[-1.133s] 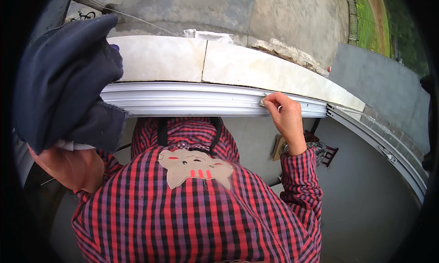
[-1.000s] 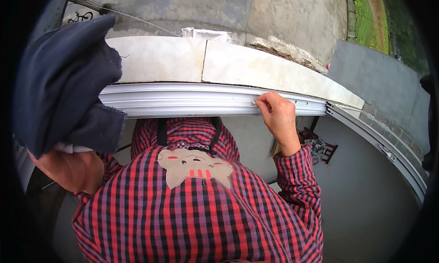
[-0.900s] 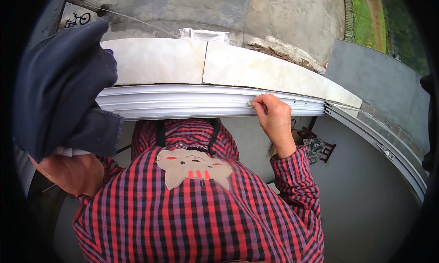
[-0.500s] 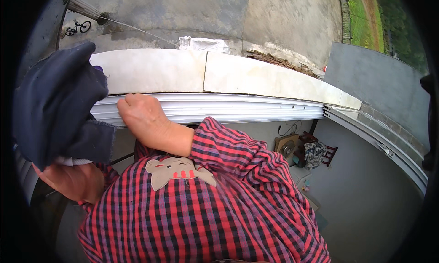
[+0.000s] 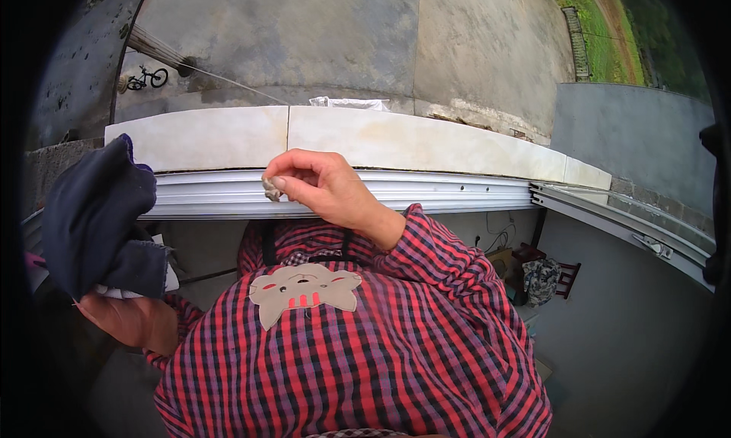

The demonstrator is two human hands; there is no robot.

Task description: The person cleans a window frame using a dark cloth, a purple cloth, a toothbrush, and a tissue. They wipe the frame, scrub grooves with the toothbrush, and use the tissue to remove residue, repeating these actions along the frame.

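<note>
Head camera, looking down over my red checked shirt (image 5: pixel 343 362) to a window ledge high above a paved yard.

My right hand (image 5: pixel 324 185) reaches across my chest to about 11 o'clock. Its fingertips are pinched shut on a small grey wad (image 5: pixel 270 187), pressed against the white aluminium window track (image 5: pixel 426 194). Just beyond the track, at 12 o'clock, lies the pale stone sill (image 5: pixel 426 143).

My left hand (image 5: pixel 133 320), at 8 o'clock, is closed around a dark blue cloth (image 5: pixel 95 217) that is bunched up and raised, well apart from the track.

I judge that I am wiping dirt out of the track grooves. The next move calls for steady pressure while sliding the wad along the channel.
</note>
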